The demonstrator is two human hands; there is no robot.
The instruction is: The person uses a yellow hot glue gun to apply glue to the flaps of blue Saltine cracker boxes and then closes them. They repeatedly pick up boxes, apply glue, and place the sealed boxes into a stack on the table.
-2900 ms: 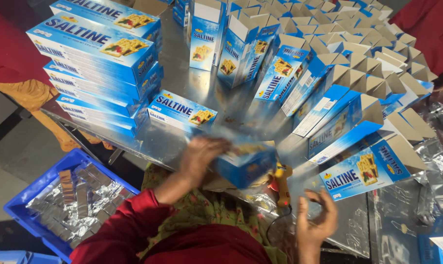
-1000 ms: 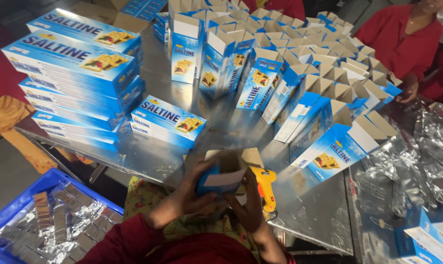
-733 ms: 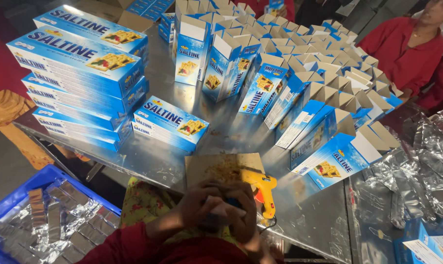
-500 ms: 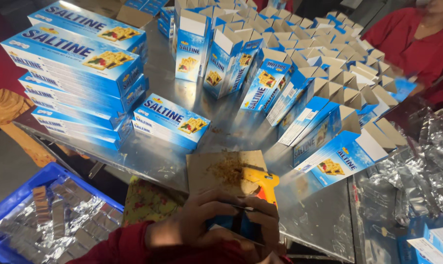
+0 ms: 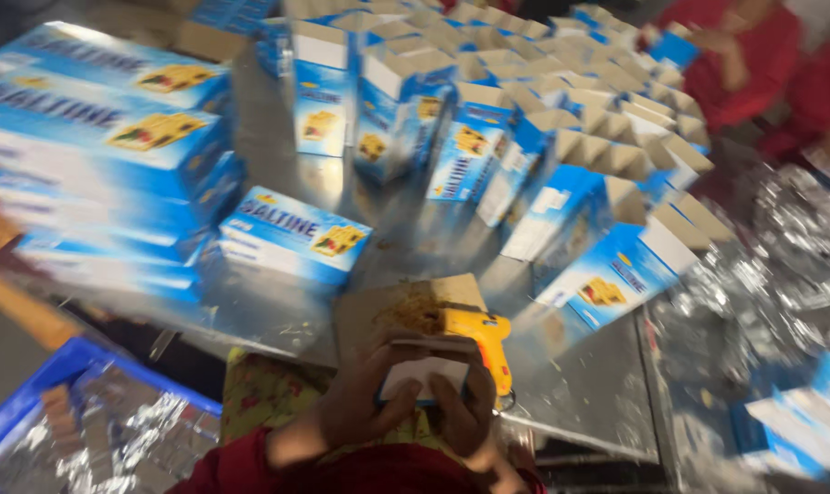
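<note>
At six o'clock, left hand point(image 5: 355, 407) and right hand point(image 5: 465, 416) both grip closed on a small cracker carton point(image 5: 424, 377) beside the yellow glue gun point(image 5: 477, 337) on the steel surface point(image 5: 589, 402); pressing flaps squarely should seal best.

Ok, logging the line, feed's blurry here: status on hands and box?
Left hand and right hand both clamped on one small box, end facing up. Yellow glue gun lies on cardboard just behind. Nothing blocking.
</note>
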